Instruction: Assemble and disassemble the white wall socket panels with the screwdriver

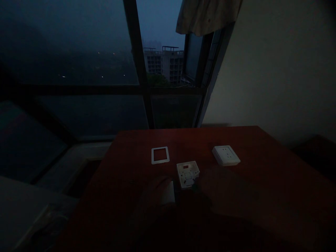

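Note:
Dim light hides much detail. My left hand is closed around a white piece, which looks like the socket panel seen at an angle. To its right lies a white square mounting box, open side up, with a small rectangular hole in its floor. My right hand is at the box's lower right corner, its fingers pressed together around something small and dark that I cannot make out. Beyond my left hand a white square frame lies flat. A complete wall socket lies past my right hand.
All this rests on a reddish-brown wooden table. Behind it stand dark-framed windows, with a curtain at the top. A pale wall rises on the right. Unclear pale things are at lower left.

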`<state>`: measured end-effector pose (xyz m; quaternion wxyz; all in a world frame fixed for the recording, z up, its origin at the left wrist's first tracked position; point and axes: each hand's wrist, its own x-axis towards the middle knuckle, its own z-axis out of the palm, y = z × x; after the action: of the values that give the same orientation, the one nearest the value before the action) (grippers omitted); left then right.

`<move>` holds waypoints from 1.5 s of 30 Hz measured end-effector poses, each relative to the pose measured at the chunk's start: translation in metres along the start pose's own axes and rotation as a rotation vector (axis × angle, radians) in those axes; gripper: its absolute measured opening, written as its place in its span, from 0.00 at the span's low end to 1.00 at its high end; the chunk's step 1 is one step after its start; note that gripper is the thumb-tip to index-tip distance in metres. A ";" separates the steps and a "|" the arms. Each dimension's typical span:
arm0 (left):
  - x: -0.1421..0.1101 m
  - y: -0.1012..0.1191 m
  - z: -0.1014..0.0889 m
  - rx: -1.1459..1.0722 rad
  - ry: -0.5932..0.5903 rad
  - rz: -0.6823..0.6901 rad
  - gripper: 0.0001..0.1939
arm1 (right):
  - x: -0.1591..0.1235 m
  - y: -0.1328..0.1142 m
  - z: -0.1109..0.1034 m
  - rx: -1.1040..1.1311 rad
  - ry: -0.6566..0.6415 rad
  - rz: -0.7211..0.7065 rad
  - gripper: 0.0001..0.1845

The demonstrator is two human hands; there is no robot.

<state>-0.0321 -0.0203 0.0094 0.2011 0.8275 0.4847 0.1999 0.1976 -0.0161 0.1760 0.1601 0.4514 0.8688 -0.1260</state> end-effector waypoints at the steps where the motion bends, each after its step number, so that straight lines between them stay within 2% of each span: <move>1: 0.000 0.000 0.000 0.014 0.002 0.000 0.36 | 0.002 -0.004 -0.003 -0.030 -0.021 -0.010 0.10; 5: 0.000 0.001 -0.001 0.039 0.011 0.005 0.36 | 0.004 -0.013 -0.001 -0.064 -0.060 -0.051 0.10; 8: 0.001 0.001 -0.002 0.031 0.027 0.032 0.36 | 0.004 0.001 0.008 0.019 0.016 -0.020 0.10; 11: 0.001 -0.002 0.000 0.028 0.020 0.059 0.37 | 0.005 0.026 0.022 0.201 0.061 0.035 0.13; 14: 0.000 -0.007 0.005 0.041 0.025 0.060 0.38 | 0.007 0.048 0.042 0.476 0.015 0.022 0.17; 17: 0.000 -0.010 0.010 0.026 0.047 0.046 0.38 | 0.007 0.056 0.065 0.695 -0.039 0.076 0.20; 19: 0.000 -0.009 0.010 -0.004 0.039 0.034 0.38 | 0.004 0.055 0.080 0.810 -0.043 0.077 0.21; 22: 0.002 -0.006 0.008 -0.045 0.037 -0.014 0.38 | -0.004 0.046 0.093 0.899 0.022 0.117 0.21; 27: 0.009 0.002 0.001 -0.113 0.060 -0.052 0.35 | -0.019 0.029 0.105 0.908 0.140 0.179 0.23; 31: 0.015 0.007 -0.012 -0.066 0.119 -0.081 0.32 | -0.027 0.023 0.124 0.904 0.171 0.291 0.24; 35: 0.021 0.008 -0.024 -0.023 0.128 -0.078 0.30 | -0.033 0.021 0.142 0.970 0.186 0.399 0.25; 42: 0.038 -0.008 -0.034 0.070 0.164 -0.090 0.27 | -0.031 0.012 0.149 1.072 0.228 0.443 0.26; 45: 0.048 -0.012 -0.036 0.068 0.112 -0.043 0.27 | -0.027 0.008 0.149 1.062 0.220 0.448 0.25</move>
<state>-0.0378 0.0326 0.0399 0.1497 0.8106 0.5194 0.2250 0.2430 -0.0860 0.0493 -0.1565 0.6527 0.5816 -0.4595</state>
